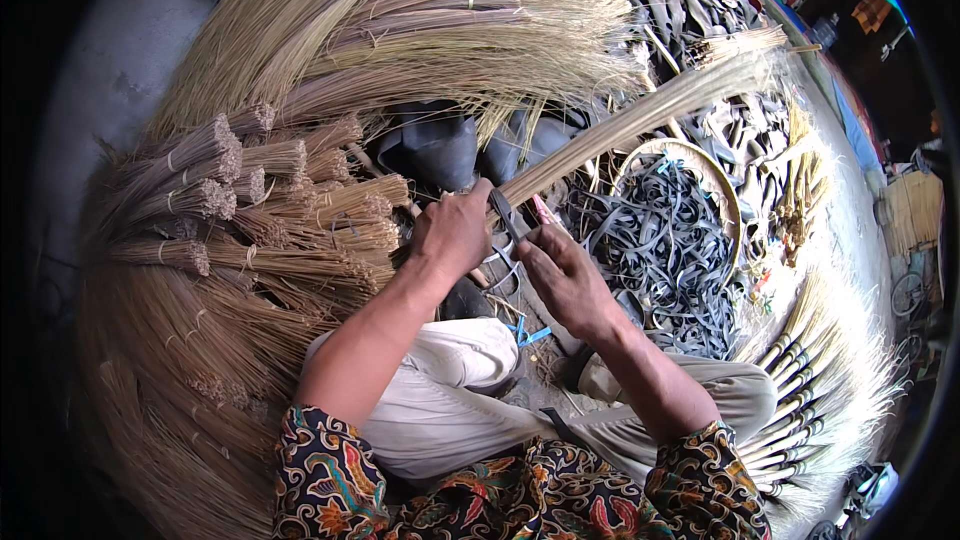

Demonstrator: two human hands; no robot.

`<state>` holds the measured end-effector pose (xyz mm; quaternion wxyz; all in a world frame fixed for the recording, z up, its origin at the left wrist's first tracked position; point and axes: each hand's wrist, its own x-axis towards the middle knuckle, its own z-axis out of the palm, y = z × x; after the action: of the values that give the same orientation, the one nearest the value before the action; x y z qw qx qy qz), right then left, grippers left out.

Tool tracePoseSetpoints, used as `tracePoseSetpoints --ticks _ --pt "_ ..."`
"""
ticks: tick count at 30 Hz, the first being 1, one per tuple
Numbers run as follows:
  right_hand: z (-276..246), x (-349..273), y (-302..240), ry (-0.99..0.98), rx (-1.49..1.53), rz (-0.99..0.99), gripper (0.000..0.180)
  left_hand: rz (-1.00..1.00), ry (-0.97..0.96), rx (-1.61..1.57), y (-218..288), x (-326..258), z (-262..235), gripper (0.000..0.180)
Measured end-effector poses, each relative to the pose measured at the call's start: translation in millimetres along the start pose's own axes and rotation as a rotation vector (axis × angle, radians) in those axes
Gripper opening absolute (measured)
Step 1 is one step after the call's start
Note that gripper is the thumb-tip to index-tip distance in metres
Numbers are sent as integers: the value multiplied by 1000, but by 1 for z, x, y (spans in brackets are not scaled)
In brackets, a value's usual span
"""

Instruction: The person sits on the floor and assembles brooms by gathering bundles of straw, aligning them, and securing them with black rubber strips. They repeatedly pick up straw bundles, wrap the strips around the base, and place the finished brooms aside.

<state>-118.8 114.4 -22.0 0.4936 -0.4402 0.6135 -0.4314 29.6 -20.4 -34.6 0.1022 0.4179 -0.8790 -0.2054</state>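
My left hand [455, 232] is closed round the near end of a long, thin bundle of broom straw [640, 122], which slants up to the right. A flat dark rubber strip [506, 214] crosses the bundle beside my left fingers. Its lower end runs into my right hand [567, 277], whose thumb and fingers are pinched on it. A small pink pointed thing [543, 210] shows just above my right fingers; I cannot tell what it is or whether that hand holds it too.
Tied straw bundles [215, 155] lie heaped at left, with more straw [420, 30] at the back. A round basket [735, 205] of black rubber strips [660, 250] stands at right. Finished-looking brooms [800, 390] fan out at lower right. Black rubber sheets [430, 145] lie beyond my hands.
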Motion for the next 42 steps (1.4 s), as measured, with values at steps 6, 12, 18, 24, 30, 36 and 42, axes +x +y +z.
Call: tracePoseSetpoints --ticks 6,12,18,24,30,36,42 --pt "-18 -8 15 -61 340 -85 26 -91 -519 -951 -2 -3 -21 37" --pt "-23 -7 4 -208 429 -146 36 -96 -817 -1219 21 -10 -42 42" --pt "-19 -5 4 -108 440 -168 35 -30 -406 -495 41 -17 -32 60" --pt "-24 -2 10 42 -41 -39 31 61 -72 -168 25 -14 -19 48" --pt "-20 0 9 58 -144 2 41 147 -101 -120 10 -14 -1 40" --pt "-22 -24 -4 -15 48 -2 43 52 -174 -243 3 -8 -5 53" --pt "-46 -71 -14 -32 -165 -166 35 -15 -175 -567 17 -13 -29 64"
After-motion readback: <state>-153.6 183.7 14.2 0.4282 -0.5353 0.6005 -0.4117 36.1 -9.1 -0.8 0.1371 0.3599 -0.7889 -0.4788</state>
